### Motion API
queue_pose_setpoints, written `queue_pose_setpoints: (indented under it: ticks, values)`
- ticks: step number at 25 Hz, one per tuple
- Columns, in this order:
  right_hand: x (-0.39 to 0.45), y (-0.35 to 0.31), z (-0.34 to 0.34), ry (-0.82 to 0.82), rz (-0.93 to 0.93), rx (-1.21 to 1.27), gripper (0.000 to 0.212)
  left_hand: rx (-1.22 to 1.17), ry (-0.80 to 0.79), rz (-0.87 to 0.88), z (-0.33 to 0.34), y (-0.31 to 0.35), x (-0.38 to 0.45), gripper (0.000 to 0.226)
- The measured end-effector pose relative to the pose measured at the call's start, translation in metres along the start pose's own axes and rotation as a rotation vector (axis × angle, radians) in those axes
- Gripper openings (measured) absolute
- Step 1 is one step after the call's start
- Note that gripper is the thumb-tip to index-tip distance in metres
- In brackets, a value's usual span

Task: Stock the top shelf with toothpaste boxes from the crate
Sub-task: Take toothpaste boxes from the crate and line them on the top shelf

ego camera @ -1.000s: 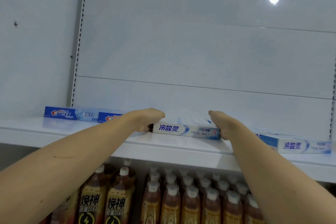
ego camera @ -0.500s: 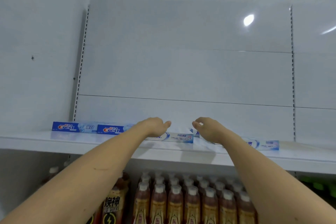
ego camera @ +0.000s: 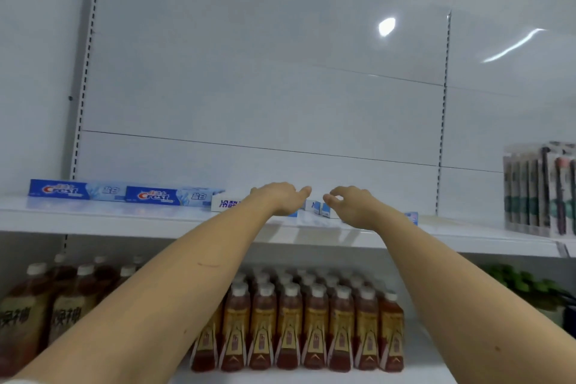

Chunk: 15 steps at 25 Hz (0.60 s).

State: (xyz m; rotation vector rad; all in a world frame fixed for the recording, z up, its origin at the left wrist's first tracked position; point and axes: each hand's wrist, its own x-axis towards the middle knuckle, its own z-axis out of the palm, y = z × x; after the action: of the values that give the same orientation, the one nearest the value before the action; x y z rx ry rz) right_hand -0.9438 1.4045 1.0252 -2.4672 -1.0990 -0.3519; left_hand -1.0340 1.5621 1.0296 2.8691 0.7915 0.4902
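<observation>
Two blue Crest toothpaste boxes point(ego camera: 59, 189) point(ego camera: 162, 195) lie end to end at the left of the white top shelf point(ego camera: 124, 221). To their right lies a white and blue toothpaste box point(ego camera: 226, 204), partly hidden behind my left arm. More white and blue boxes point(ego camera: 318, 207) show between my hands, and another box end point(ego camera: 411, 217) shows past my right wrist. My left hand point(ego camera: 279, 196) and my right hand point(ego camera: 349, 204) hover over these boxes with fingers loosely curled, holding nothing. The crate is out of view.
Rows of brown drink bottles point(ego camera: 299, 318) fill the shelf below, with larger bottles point(ego camera: 34, 302) at the left. Packaged goods point(ego camera: 540, 187) stand at the right end of the top shelf. A slotted upright point(ego camera: 442, 121) divides the back panel.
Both hands have let go of the white and blue box and drawn closer together above it. The camera has pulled back, so more of the shelf at the right shows.
</observation>
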Motion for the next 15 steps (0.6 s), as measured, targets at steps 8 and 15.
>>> queue_pose_setpoints:
  ticks: [8,15]
  values:
    - [0.02,0.058,-0.022,-0.029,-0.017,0.006,0.056,-0.102,-0.063,0.07,0.006,0.064,0.018,0.075]
    - [0.079,0.189,-0.044,-0.249,-0.009,0.016,0.092,-0.101,-0.246,0.125,0.036,0.115,0.066,0.09]
